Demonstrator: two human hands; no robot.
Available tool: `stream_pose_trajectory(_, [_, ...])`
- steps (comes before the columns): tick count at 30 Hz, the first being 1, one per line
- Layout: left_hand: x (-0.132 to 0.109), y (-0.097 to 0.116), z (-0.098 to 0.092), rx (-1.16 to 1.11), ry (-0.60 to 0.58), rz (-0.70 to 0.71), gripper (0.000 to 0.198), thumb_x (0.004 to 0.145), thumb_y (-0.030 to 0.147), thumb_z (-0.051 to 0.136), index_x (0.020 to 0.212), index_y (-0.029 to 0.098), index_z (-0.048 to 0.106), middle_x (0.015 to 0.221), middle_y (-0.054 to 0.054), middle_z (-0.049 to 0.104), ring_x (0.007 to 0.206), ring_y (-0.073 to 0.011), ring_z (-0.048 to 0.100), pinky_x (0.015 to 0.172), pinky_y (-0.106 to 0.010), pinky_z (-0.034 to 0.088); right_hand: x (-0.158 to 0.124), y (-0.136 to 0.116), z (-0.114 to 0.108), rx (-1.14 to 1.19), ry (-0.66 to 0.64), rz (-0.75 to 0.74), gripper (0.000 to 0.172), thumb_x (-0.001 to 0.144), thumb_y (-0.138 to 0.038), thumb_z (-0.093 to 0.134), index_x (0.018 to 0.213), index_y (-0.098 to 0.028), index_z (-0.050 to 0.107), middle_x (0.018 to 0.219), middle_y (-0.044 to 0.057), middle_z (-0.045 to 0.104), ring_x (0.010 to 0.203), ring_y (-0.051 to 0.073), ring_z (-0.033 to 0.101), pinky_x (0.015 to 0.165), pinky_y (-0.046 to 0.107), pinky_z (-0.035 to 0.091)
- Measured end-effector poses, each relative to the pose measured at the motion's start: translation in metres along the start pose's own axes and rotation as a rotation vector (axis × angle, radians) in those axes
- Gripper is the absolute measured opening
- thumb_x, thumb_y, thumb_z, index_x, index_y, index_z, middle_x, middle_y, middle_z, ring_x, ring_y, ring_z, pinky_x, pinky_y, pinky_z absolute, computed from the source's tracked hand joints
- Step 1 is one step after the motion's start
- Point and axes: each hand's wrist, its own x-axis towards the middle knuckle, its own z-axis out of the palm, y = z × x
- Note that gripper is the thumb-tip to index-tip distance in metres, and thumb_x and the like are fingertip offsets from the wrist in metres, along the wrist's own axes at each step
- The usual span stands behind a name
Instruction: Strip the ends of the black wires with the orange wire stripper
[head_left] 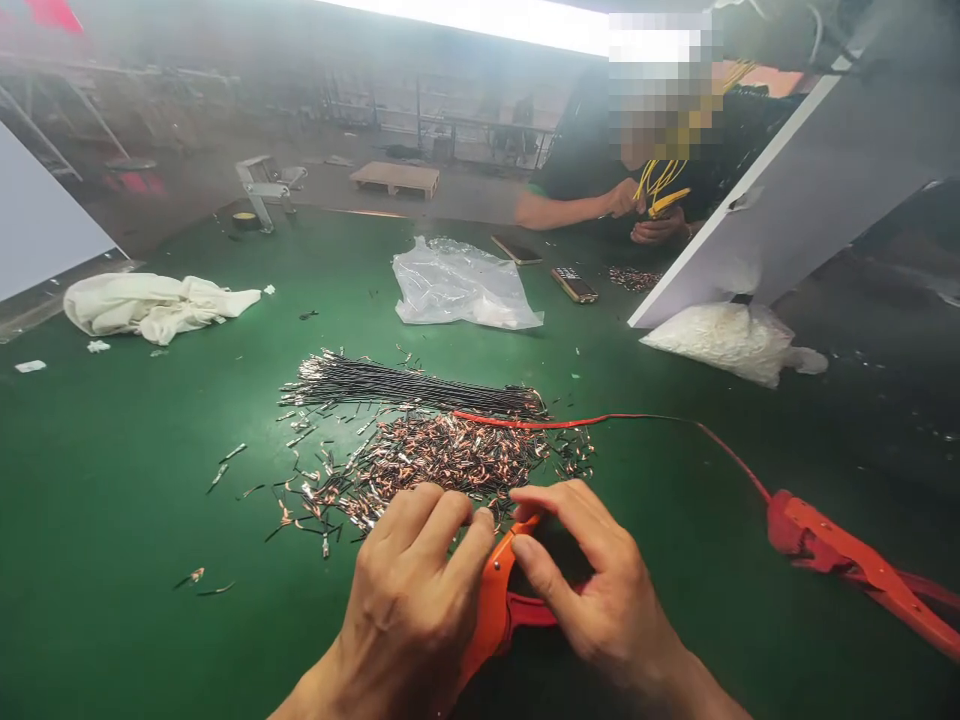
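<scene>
My left hand (420, 580) is curled round an orange-and-red plier-like hand tool (493, 598), its fingertips bent near the tool's head. My right hand (592, 570) closes in from the other side, thumb and forefinger bent around the orange tip; anything small between them I cannot make out. Just beyond both hands lies a heap of short black wire pieces with copper-coloured ends (450, 450). Behind the heap rests a bundle of long black wires (412, 383) with metal terminals at the left end. A thin red strip (555, 424) runs across the heap.
A second orange-and-red tool (862, 560) lies at the right. Farther back are a clear plastic bag (461, 285), a white cloth (157, 305), two phones, and a filled bag (724, 340) against a white panel (795, 190). Opposite, a person's hands (637, 210) hold yellow wires.
</scene>
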Motion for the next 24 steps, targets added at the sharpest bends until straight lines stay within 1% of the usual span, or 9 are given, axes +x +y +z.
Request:
stream_pose_trajectory(3, [0.0004,0.0055,0.0021,0.008,-0.016,0.016,0.010,0.088,0.011,0.052,0.090,0.011,0.062,0.076,-0.008,0.060,0.072,-0.0195,0.049,0.064,-0.033,0.041,-0.0002,0.0036,0.0065,0.029,0.008,0.020,0.007,0.089,-0.017,0.057,0.089,-0.021,0.064,0.079,0.001,0.064,0.075,0.018,0.056,0.069,0.033,0.043])
stream_pose_trajectory(6, [0.0008,0.0075,0.0023,0.015,-0.026,0.028,0.014,0.090,0.010,0.049,0.087,0.012,0.062,0.072,-0.006,0.059,0.070,-0.0187,0.048,0.065,-0.033,0.040,-0.0007,0.0051,0.0073,0.035,-0.016,0.020,0.014,0.090,-0.015,0.056,0.078,-0.020,0.062,0.073,0.000,0.062,0.072,0.017,0.054,0.068,0.033,0.040])
stream_pose_trajectory(9, [-0.0001,0.0071,0.0020,0.006,-0.053,0.048,0.014,0.090,0.010,0.049,0.085,0.012,0.062,0.066,-0.003,0.056,0.065,-0.0175,0.045,0.061,-0.031,0.037,-0.0006,0.0040,0.0059,0.061,-0.073,-0.001,0.012,0.089,-0.013,0.053,0.082,-0.019,0.061,0.075,0.000,0.062,0.075,0.017,0.053,0.069,0.033,0.039])
stream_pose_trajectory(13, [-0.0025,0.0055,0.0048,0.007,-0.067,0.071,0.012,0.086,0.007,0.051,0.086,0.012,0.062,0.063,-0.002,0.054,0.062,-0.0166,0.043,0.060,-0.031,0.037,0.0011,0.0017,0.0059,0.038,-0.082,-0.054,0.012,0.086,-0.010,0.052,0.081,-0.019,0.059,0.073,0.000,0.061,0.074,0.018,0.051,0.068,0.034,0.037])
stream_pose_trajectory(15, [-0.0036,0.0044,0.0068,0.021,-0.054,0.079,0.015,0.088,0.008,0.048,0.086,0.013,0.062,0.063,-0.001,0.055,0.062,-0.0166,0.045,0.062,-0.032,0.038,0.0027,0.0010,0.0059,0.030,-0.071,-0.064,0.014,0.086,-0.009,0.050,0.079,-0.019,0.058,0.074,0.001,0.060,0.074,0.019,0.051,0.068,0.035,0.037])
stream_pose_trajectory(18, [-0.0031,0.0021,0.0077,0.066,0.043,0.115,0.021,0.092,0.011,0.041,0.089,0.012,0.062,0.060,-0.001,0.055,0.060,-0.0162,0.046,0.064,-0.032,0.039,0.0051,0.0005,0.0056,0.018,-0.050,-0.083,0.015,0.084,-0.008,0.048,0.079,-0.018,0.058,0.076,0.003,0.060,0.076,0.020,0.051,0.068,0.035,0.038])
stream_pose_trajectory(19, [-0.0022,0.0014,0.0072,0.088,0.043,0.122,0.021,0.091,0.011,0.041,0.090,0.012,0.062,0.061,-0.001,0.056,0.060,-0.0163,0.047,0.064,-0.032,0.040,0.0057,0.0006,0.0059,0.006,-0.041,-0.095,0.015,0.084,-0.007,0.048,0.079,-0.018,0.058,0.077,0.004,0.060,0.077,0.020,0.051,0.068,0.035,0.038])
stream_pose_trajectory(21, [-0.0001,0.0007,0.0054,0.127,-0.003,0.131,0.019,0.091,0.011,0.042,0.092,0.013,0.061,0.062,-0.001,0.058,0.060,-0.0166,0.051,0.062,-0.032,0.043,0.0060,0.0014,0.0073,-0.029,-0.009,-0.124,0.016,0.083,-0.006,0.049,0.080,-0.017,0.059,0.077,0.004,0.060,0.077,0.020,0.051,0.069,0.035,0.038])
stream_pose_trajectory(24, [0.0027,0.0017,0.0044,0.140,-0.020,0.151,0.019,0.092,0.011,0.041,0.089,0.013,0.060,0.058,0.000,0.057,0.051,-0.0139,0.052,0.050,-0.027,0.041,0.0057,0.0041,0.0112,-0.098,0.070,-0.185,0.016,0.079,-0.004,0.050,0.078,-0.017,0.059,0.076,0.004,0.060,0.077,0.020,0.051,0.068,0.034,0.037])
